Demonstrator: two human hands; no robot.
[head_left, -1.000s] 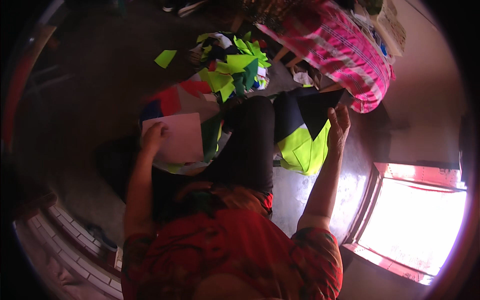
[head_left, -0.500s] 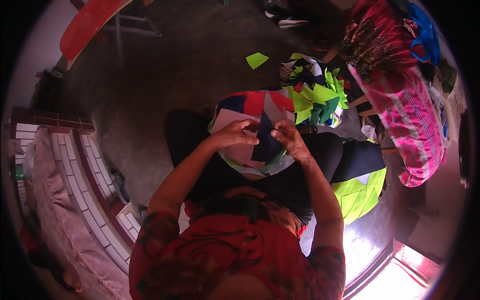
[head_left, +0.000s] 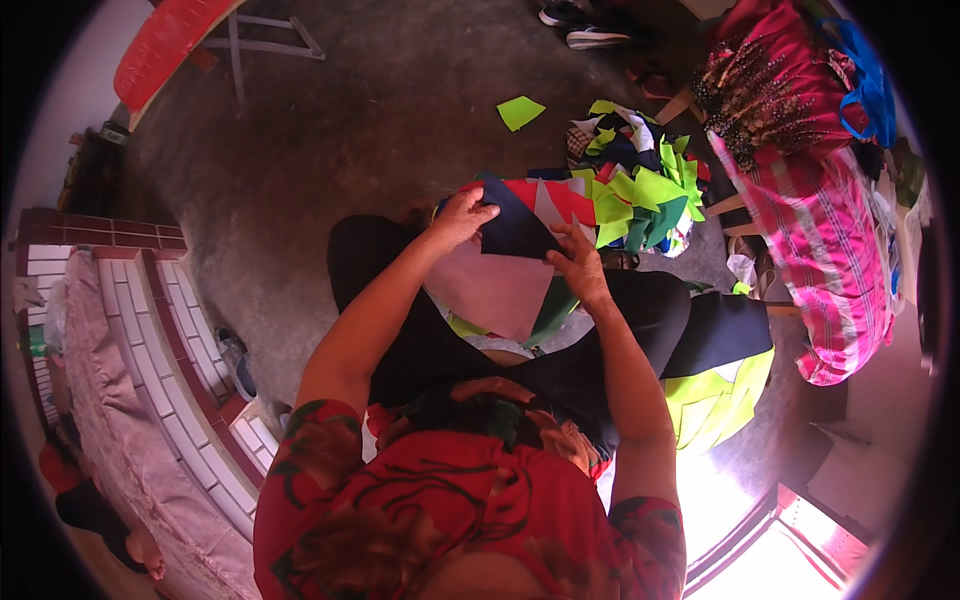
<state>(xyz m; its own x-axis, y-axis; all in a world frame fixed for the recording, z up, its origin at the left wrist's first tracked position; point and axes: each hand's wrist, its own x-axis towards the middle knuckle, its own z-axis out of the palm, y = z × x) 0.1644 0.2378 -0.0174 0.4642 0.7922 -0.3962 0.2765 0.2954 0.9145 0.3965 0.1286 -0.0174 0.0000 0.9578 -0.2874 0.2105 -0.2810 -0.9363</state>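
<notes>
Spanning both hands, a navy cloth piece overlaps the upper edge of a pale pink piece over the lap. The left hand pinches its left edge, fingers nearly closed; the right hand nips its lower right corner between thumb and fingers. Uneven pulling could skew navy against pink, and a loosened pinch could drop it among the similar scraps heaped just beyond.

A navy flat cloth piece lies between the left hand and right hand, over a pale pink squarish cloth piece; ahead, rightward, a multicoloured cloth-scrap heap; left of that, a lime four-sided cloth scrap; nearer, right, navy-and-lime cloth pieces.
</notes>
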